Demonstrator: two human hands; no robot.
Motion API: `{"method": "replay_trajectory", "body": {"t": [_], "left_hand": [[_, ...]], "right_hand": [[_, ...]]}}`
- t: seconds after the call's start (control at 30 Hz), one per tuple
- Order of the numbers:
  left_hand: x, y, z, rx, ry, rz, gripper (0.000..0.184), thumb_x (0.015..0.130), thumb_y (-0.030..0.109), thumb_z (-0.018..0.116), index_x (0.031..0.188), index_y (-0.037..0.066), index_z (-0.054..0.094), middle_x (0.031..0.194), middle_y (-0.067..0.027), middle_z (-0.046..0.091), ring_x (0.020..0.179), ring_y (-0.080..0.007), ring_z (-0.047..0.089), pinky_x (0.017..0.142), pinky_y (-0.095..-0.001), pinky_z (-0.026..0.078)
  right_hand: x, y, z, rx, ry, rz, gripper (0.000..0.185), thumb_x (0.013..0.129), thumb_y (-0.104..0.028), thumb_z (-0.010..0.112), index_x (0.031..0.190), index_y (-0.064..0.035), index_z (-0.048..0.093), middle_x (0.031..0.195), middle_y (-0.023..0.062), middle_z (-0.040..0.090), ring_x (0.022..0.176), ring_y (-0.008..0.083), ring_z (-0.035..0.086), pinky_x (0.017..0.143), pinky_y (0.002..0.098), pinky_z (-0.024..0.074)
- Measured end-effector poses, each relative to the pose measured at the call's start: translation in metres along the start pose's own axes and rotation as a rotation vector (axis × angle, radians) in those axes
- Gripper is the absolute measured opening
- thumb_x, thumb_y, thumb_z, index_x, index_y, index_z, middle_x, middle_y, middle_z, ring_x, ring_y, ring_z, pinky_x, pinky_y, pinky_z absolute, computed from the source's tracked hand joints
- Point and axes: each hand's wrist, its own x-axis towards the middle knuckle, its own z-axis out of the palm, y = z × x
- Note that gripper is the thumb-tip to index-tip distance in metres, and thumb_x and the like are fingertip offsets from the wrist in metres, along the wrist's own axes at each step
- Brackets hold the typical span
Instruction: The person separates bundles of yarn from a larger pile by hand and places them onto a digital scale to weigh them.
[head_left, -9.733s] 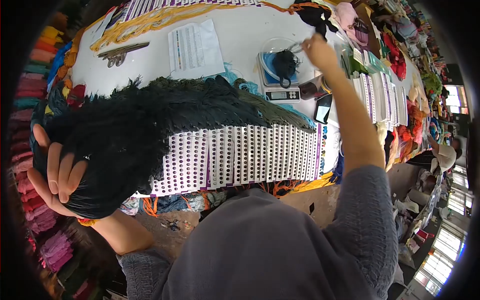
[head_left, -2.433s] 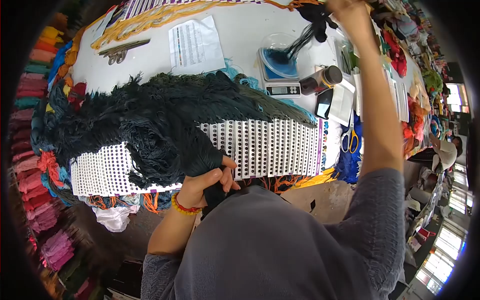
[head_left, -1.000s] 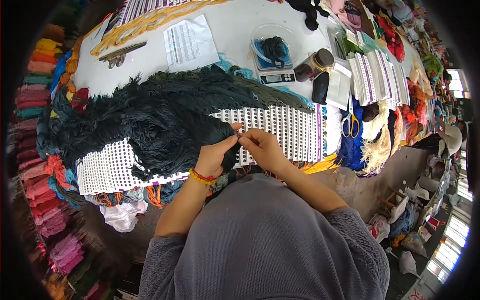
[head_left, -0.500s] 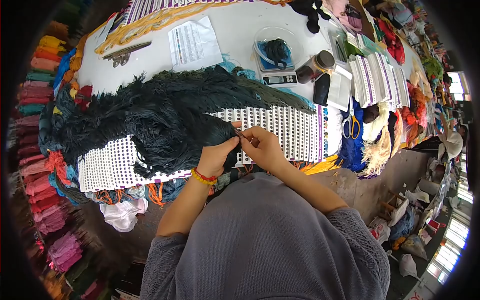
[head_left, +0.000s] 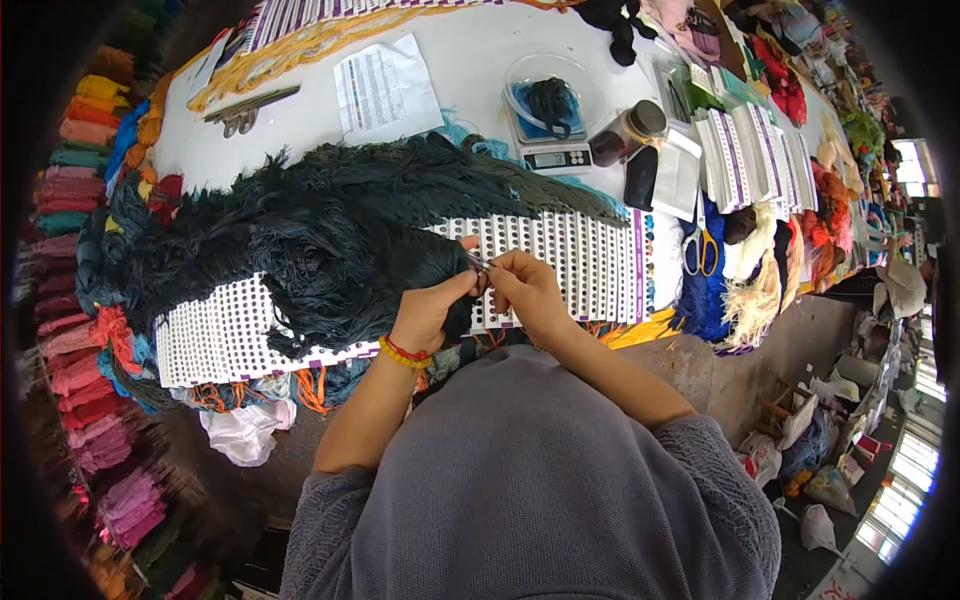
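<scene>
A thick bundle of dark teal thread (head_left: 330,230) lies across the table in front of me. My left hand (head_left: 428,315) is closed around one end of it, thumb and fingers pinching the strands at the tip. Close against it, my right hand (head_left: 527,292) grips what looks like a small pair of scissors (head_left: 480,264), its metal part lying at the pinched thread. Much of this tool is covered by my fingers. Beneath both hands and the bundle run white cards with rows of dark holes (head_left: 570,265).
Behind the thread sit a digital scale (head_left: 557,158) bearing a dark skein (head_left: 550,105), a dark jar (head_left: 628,133) and a printed sheet (head_left: 387,88). Orange-handled scissors (head_left: 700,252) lie over blue thread at the right. Large metal shears (head_left: 250,108) rest at back left.
My right hand has shifted and turned slightly, and more of the shiny metal tool shows between my hands. My left hand keeps its grip on the dark thread.
</scene>
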Motion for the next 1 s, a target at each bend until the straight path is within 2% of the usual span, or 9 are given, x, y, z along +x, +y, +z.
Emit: {"method": "replay_trajectory", "body": {"t": [0.37, 0.43, 0.5, 0.57, 0.7, 0.8, 0.9, 0.93, 1.0], "left_hand": [[0.002, -0.003, -0.001, 0.086, 0.022, 0.081, 0.033, 0.079, 0.001, 0.058, 0.111, -0.002, 0.053, 0.087, -0.0033, 0.059, 0.073, -0.0091, 0.054, 0.069, -0.0225, 0.045], [0.004, -0.006, -0.004, 0.104, 0.038, 0.096, 0.032, 0.079, 0.001, 0.058, 0.111, -0.002, 0.053, 0.086, -0.0034, 0.059, 0.072, -0.0094, 0.054, 0.069, -0.0236, 0.046], [0.005, -0.006, -0.007, 0.123, 0.052, 0.108, 0.031, 0.079, 0.002, 0.057, 0.11, -0.003, 0.053, 0.085, -0.0036, 0.059, 0.071, -0.0097, 0.054, 0.069, -0.0248, 0.047], [0.005, 0.001, -0.017, -0.065, -0.072, -0.007, 0.031, 0.08, 0.003, 0.057, 0.109, -0.004, 0.053, 0.079, -0.0032, 0.056, 0.067, -0.0104, 0.053, 0.068, -0.0269, 0.047], [-0.001, 0.012, -0.06, -0.263, -0.32, -0.198, 0.031, 0.082, 0.014, 0.054, 0.106, -0.006, 0.052, 0.065, 0.0003, 0.043, 0.054, -0.0085, 0.042, 0.059, -0.0286, 0.044], [-0.006, 0.014, -0.119, -0.359, -0.212, -0.121, 0.026, 0.083, 0.019, 0.052, 0.094, -0.004, 0.055, 0.057, 0.0011, 0.038, 0.048, -0.009, 0.038, 0.051, -0.0281, 0.039], [-0.023, 0.049, -0.173, -0.327, 0.145, 0.297, 0.013, 0.086, 0.015, 0.046, 0.078, 0.005, 0.047, 0.057, 0.0021, 0.035, 0.046, -0.0078, 0.032, 0.046, -0.0243, 0.032], [-0.027, 0.061, -0.196, -0.566, 0.007, 0.354, 0.012, 0.088, 0.014, 0.043, 0.081, 0.005, 0.047, 0.057, 0.0024, 0.034, 0.047, -0.0063, 0.032, 0.049, -0.0221, 0.034], [-0.039, 0.086, -0.222, -0.482, 0.045, 0.522, 0.016, 0.091, 0.016, 0.041, 0.083, 0.005, 0.048, 0.058, 0.0033, 0.034, 0.048, -0.0061, 0.033, 0.055, -0.0209, 0.039]], "right_hand": [[0.005, 0.001, -0.006, 0.29, -0.129, 0.222, 0.011, 0.085, -0.012, 0.051, 0.082, -0.0021, 0.054, 0.067, 0.0005, 0.054, 0.052, 0.0044, 0.045, 0.046, 0.0186, 0.0352], [0.004, -0.005, -0.006, -0.182, -0.174, 0.133, 0.013, 0.085, -0.015, 0.053, 0.081, -0.0023, 0.056, 0.065, -0.0018, 0.052, 0.053, 0.0037, 0.043, 0.047, 0.0186, 0.0344], [0.006, -0.014, -0.008, -0.287, -0.206, 0.048, 0.014, 0.085, -0.016, 0.054, 0.081, -0.0021, 0.057, 0.065, -0.0024, 0.051, 0.053, 0.0035, 0.043, 0.047, 0.0188, 0.0346], [0.008, -0.033, -0.011, -0.391, -0.243, 0.025, 0.016, 0.085, -0.017, 0.054, 0.083, -0.0017, 0.06, 0.063, -0.0023, 0.051, 0.052, 0.0039, 0.043, 0.048, 0.0192, 0.036], [0.016, -0.063, -0.014, -0.171, -0.226, 0.079, 0.018, 0.086, -0.019, 0.053, 0.079, -0.0033, 0.059, 0.059, -0.0001, 0.051, 0.047, 0.0056, 0.042, 0.043, 0.0182, 0.0317], [0.023, -0.094, -0.017, 0.118, -0.259, -0.023, 0.015, 0.085, -0.015, 0.053, 0.077, -0.0029, 0.057, 0.057, 0.0008, 0.05, 0.043, 0.0063, 0.039, 0.038, 0.0188, 0.0279], [0.038, -0.146, -0.03, 0.328, -0.339, -0.315, 0.014, 0.086, -0.013, 0.049, 0.083, -0.0021, 0.057, 0.055, 0.0003, 0.046, 0.041, 0.0063, 0.034, 0.038, 0.0194, 0.0257], [0.044, -0.172, -0.033, 0.301, -0.371, -0.436, 0.016, 0.087, -0.015, 0.047, 0.08, -0.0023, 0.055, 0.057, 0.0004, 0.045, 0.043, 0.0067, 0.033, 0.039, 0.0202, 0.0264], [0.041, -0.23, -0.024, 0.285, -0.36, -0.552, 0.023, 0.088, -0.02, 0.046, 0.073, -0.0034, 0.05, 0.06, 0.0002, 0.046, 0.052, 0.0078, 0.04, 0.053, 0.0204, 0.0329]]}}
